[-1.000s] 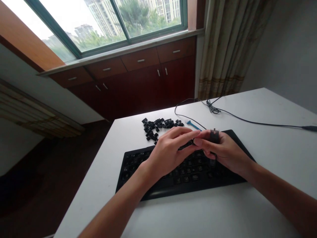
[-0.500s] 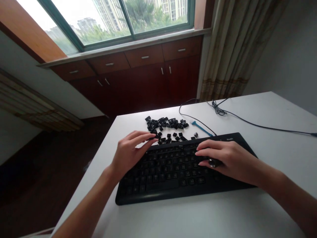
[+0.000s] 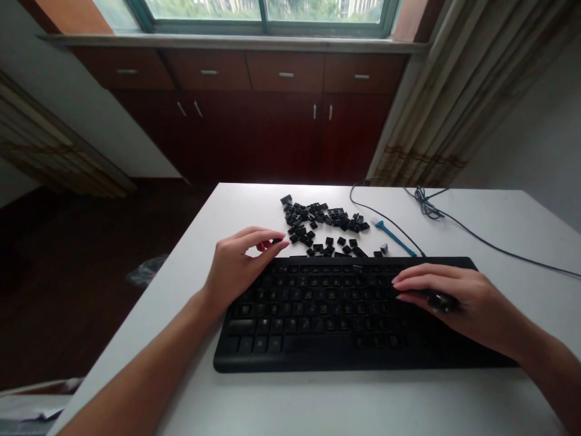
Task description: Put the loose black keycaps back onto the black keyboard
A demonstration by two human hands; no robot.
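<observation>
My left hand (image 3: 245, 257) is closed in a pinch above the far left edge of the black keyboard (image 3: 313, 361). A small black keycap (image 3: 276, 241) shows between its thumb and index finger. Just right of those fingertips lies a heap of loose black keycaps (image 3: 297, 217) on the table. Over the keyboard's right part, my right hand (image 3: 467, 300) is curled with its fingertips together. Within its grip is a black tool (image 3: 442, 302) with a glossy rounded end; the rest of it is hidden, so I cannot tell its kind.
A blue plastic stick tool (image 3: 394, 237) lies behind the keyboard, near a small grey piece (image 3: 384, 247). The black cable (image 3: 492, 235) runs across the white table (image 3: 318, 399) to the right. Clear plastic (image 3: 147, 270) lies on the floor at left.
The camera view has tilted down and levelled out. My left hand, still pinching, has drawn slightly left, away from the heap of keycaps. My right hand keeps its grip over the keyboard.
</observation>
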